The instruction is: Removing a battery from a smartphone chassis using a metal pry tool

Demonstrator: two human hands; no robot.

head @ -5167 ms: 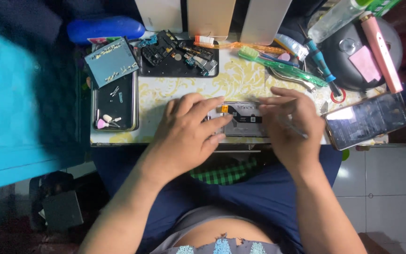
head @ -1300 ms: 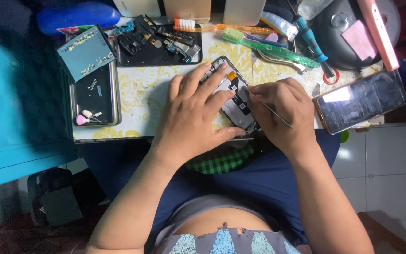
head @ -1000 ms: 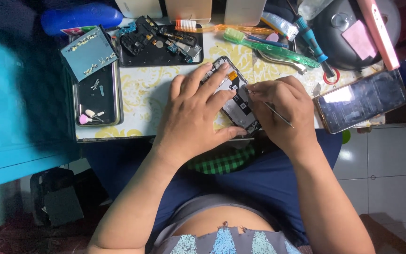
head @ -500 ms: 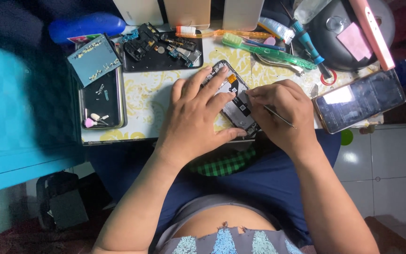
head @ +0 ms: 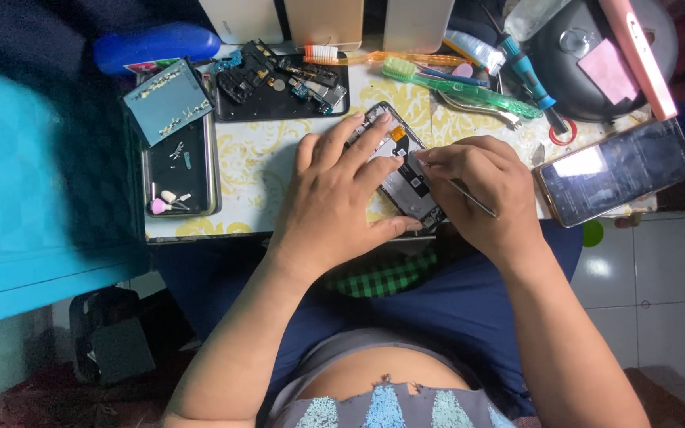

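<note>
An opened phone [head: 408, 176] with its back off lies tilted on a small patterned worktable [head: 255, 162]. My left hand [head: 334, 198] rests flat over the phone's left side, fingers spread, holding it down. My right hand [head: 481, 190] grips a thin metal tool [head: 469, 196], pinched near its tip over the phone's upper right part. The lower half of the phone is partly hidden under both hands.
A black tray of small phone parts [head: 283, 83] sits at the back, a dark tray with pink bits [head: 180, 170] at left under a teal card [head: 166, 101]. Toothbrushes [head: 469, 87], a screwdriver [head: 529, 75] and a lit phone [head: 616, 170] lie at right. A blue case [head: 156, 43] is at the back left.
Five seconds ago the phone lay level near the table's front edge; now it is turned diagonal. Over the last second both hands stay on it with only small shifts.
</note>
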